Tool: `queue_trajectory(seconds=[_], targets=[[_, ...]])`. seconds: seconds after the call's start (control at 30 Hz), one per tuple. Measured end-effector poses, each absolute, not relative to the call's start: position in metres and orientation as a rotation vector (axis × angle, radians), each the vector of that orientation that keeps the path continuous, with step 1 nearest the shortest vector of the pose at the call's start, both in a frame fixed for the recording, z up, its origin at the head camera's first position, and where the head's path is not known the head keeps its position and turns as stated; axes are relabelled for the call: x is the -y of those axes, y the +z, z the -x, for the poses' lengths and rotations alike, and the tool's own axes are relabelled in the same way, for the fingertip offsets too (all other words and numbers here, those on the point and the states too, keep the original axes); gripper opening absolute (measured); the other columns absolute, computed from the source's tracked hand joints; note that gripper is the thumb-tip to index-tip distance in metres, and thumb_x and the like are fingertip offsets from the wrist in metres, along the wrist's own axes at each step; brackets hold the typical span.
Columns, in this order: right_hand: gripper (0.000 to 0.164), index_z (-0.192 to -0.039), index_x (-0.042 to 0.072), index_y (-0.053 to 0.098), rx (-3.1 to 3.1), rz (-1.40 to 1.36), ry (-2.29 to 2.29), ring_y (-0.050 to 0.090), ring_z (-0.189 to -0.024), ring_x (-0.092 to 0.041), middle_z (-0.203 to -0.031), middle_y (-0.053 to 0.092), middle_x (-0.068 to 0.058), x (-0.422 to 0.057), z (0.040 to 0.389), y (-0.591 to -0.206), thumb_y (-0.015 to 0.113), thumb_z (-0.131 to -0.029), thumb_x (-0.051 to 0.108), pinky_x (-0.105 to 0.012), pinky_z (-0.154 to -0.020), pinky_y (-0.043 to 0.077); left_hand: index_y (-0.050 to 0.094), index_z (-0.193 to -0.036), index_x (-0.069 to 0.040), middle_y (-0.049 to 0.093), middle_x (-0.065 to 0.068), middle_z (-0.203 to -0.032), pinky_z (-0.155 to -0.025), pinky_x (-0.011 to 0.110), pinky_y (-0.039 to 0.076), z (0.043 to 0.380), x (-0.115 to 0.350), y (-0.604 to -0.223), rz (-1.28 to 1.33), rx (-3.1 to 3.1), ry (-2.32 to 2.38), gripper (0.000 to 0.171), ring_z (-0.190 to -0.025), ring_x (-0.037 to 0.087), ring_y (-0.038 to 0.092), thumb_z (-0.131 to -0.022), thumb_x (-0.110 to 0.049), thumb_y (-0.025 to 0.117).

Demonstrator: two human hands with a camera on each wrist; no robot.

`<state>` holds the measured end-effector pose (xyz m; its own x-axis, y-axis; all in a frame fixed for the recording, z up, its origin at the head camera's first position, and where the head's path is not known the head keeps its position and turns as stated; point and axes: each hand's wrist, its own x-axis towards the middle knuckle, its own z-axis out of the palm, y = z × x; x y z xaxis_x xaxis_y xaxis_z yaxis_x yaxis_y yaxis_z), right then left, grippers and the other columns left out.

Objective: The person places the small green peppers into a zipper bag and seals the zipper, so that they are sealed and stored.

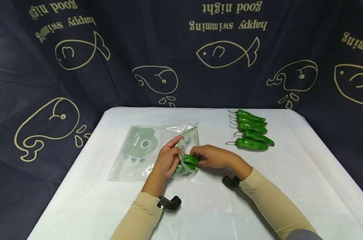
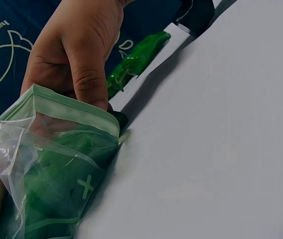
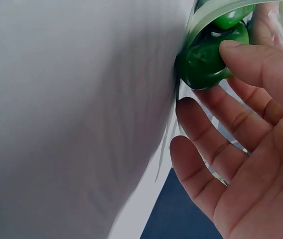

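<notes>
A clear zip bag (image 1: 142, 143) with a green cartoon animal print lies at the middle left of the table, its mouth facing right. My left hand (image 1: 167, 160) grips the upper lip of that mouth, thumb on one side and fingers inside it. At the opening, my right hand (image 1: 216, 156) pinches the end of a green pepper (image 3: 201, 64), with the thumb on top and fingers below. Most of this pepper is inside the bag. More green peppers (image 1: 181, 169) show through the plastic beside it, partly covered by the left hand.
Several green peppers (image 1: 249, 126) lie in a column at the back right, stems pointing left. A white cover (image 1: 88, 206) spreads over the table. Behind it hangs a dark cloth (image 1: 181, 40) with fish and whale drawings.
</notes>
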<state>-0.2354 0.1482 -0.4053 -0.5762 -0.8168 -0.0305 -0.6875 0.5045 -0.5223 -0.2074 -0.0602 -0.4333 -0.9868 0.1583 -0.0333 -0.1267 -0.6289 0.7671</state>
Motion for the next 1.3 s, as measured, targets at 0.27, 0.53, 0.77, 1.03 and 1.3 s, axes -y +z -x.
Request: queue_trajectory(seconds=[0.27, 0.53, 0.77, 1.03, 1.3], targets=[[0.028, -0.113, 0.013, 0.062, -2.481, 1.249, -0.675, 0.061, -0.1, -0.011, -0.107, 0.066, 0.006, -0.143, 0.237, -0.403, 0.07, -0.088, 0.003, -0.035, -0.09, 0.05, 0.044, -0.144, 0.007, 0.042, 0.013, -0.149, -0.069, 0.019, 0.046, 0.208, 0.061, -0.433, -0.058, -1.272, 2.69, 0.057, -0.092, 0.011, 0.05, -0.088, 0.018, 0.04], [0.02, -0.107, 0.013, 0.063, -2.498, 1.24, -0.671, 0.062, -0.097, -0.011, -0.102, 0.066, 0.007, -0.141, 0.238, -0.404, 0.07, -0.089, 0.007, -0.034, -0.088, 0.05, 0.044, -0.145, 0.006, 0.042, 0.011, -0.148, -0.07, 0.019, 0.046, 0.208, 0.061, -0.434, -0.069, -1.272, 2.69, 0.058, -0.093, 0.012, 0.05, -0.088, 0.018, 0.04], [0.016, -0.102, 0.013, 0.064, -2.538, 1.269, -0.628, 0.06, -0.09, -0.016, -0.095, 0.063, 0.007, -0.139, 0.241, -0.406, 0.073, -0.089, 0.012, -0.034, -0.083, 0.049, 0.043, -0.144, 0.008, 0.043, 0.012, -0.146, -0.069, 0.02, 0.045, 0.207, 0.06, -0.432, -0.084, -1.267, 2.694, 0.058, -0.093, 0.012, 0.05, -0.087, 0.019, 0.04], [0.014, -0.098, 0.015, 0.064, -2.541, 1.295, -0.619, 0.058, -0.084, -0.014, -0.091, 0.061, 0.008, -0.137, 0.242, -0.408, 0.074, -0.088, 0.015, -0.032, -0.078, 0.048, 0.043, -0.145, 0.008, 0.042, 0.013, -0.148, -0.069, 0.019, 0.046, 0.206, 0.061, -0.433, -0.071, -1.269, 2.687, 0.058, -0.094, 0.012, 0.05, -0.088, 0.019, 0.04], [0.018, -0.101, 0.014, 0.066, -2.529, 1.306, -0.618, 0.056, -0.083, -0.018, -0.092, 0.062, 0.004, -0.136, 0.243, -0.408, 0.071, -0.086, 0.005, -0.031, -0.076, 0.046, 0.042, -0.145, 0.008, 0.04, 0.013, -0.15, -0.069, 0.019, 0.046, 0.206, 0.06, -0.433, -0.085, -1.279, 2.685, 0.057, -0.094, 0.011, 0.05, -0.089, 0.018, 0.04]])
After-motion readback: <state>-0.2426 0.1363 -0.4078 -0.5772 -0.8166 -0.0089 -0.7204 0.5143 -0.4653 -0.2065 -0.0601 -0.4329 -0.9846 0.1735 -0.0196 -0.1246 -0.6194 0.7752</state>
